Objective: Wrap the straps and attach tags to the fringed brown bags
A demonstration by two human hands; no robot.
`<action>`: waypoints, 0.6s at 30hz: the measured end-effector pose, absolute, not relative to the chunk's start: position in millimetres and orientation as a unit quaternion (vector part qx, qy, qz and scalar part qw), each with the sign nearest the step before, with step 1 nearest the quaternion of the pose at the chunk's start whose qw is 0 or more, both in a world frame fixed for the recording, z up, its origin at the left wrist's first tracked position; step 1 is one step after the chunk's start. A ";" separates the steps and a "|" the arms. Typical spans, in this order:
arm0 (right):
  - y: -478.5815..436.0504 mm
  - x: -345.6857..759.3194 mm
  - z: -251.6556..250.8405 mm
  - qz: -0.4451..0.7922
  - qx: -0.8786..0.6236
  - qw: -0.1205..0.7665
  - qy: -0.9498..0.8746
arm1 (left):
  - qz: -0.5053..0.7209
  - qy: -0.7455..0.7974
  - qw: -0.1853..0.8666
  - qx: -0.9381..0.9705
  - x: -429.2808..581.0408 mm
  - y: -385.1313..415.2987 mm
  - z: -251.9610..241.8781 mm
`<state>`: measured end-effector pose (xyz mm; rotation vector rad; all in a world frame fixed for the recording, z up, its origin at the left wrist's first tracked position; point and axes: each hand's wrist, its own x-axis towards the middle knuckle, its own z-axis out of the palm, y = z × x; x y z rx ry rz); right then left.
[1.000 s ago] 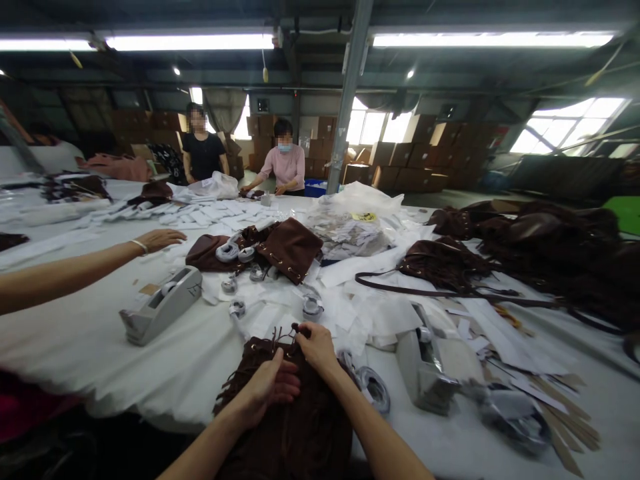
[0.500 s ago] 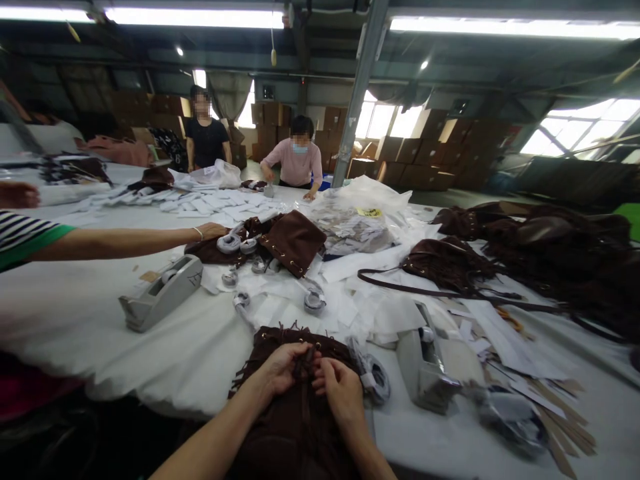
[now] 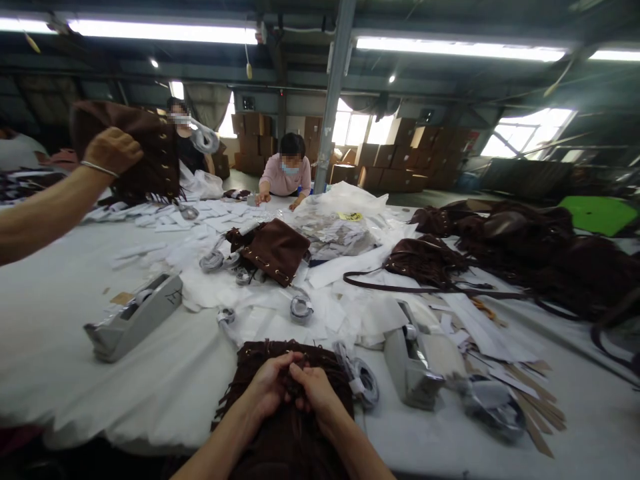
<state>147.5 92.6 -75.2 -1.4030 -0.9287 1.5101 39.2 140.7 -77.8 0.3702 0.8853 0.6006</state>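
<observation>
"Where does the fringed brown bag (image 3: 287, 440) lie from your fingers?"

"Right beneath them, at the near edge of the table (image 3: 165, 380). Its top edge runs left to right just beyond your fingertips; its body reaches back towards you."

"Which of your hands is nearer the dark cord (image 3: 293, 382)?"

"Neither: it sits between your left hand (image 3: 267, 387) and right hand (image 3: 319, 392), both sets of fingers pinched on it, tips partly hidden."

"And beside you?"

"A wrapped grey coil (image 3: 369, 383) by your right hand, then a tape dispenser (image 3: 409, 370)."
</observation>
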 end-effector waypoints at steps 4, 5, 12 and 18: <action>92.8 154.9 -73.9 0.603 -0.567 0.431 -0.359 | 0.308 0.450 0.821 0.168 52.8 143.0 -70.5; 93.2 155.7 -74.6 0.599 -0.568 0.435 -0.360 | 0.320 0.454 0.812 0.180 56.2 142.0 -72.5; 92.5 148.6 -91.6 0.538 -0.607 0.419 -0.409 | 0.190 0.448 0.734 0.473 33.6 163.2 -72.2; 88.7 148.0 -95.4 0.501 -0.611 0.422 -0.445 | 0.236 0.443 0.447 0.740 45.1 217.2 -19.0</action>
